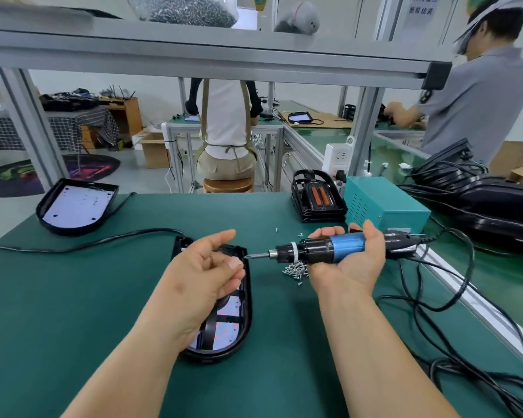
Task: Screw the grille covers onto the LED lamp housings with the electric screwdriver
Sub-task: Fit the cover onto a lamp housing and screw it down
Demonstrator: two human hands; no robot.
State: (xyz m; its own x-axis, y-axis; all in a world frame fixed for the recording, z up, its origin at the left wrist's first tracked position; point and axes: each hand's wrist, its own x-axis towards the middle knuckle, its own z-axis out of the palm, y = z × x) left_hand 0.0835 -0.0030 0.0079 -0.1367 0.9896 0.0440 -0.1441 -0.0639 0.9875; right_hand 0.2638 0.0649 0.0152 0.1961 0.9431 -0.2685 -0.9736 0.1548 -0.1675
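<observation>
The right hand (349, 267) lies palm up, and its fingers are curled round the blue body of the screwdriver (323, 250), which is held level with the bit pointing left. The left hand (203, 267) hovers over the housing (248, 297) on the green table (73, 297). Its fingers are loosely bent and its fingertips are close to the bit. Whether they pinch a screw cannot be told. The grille (224, 318) sits on this housing. Loose screws (296, 270) lie under the screwdriver.
</observation>
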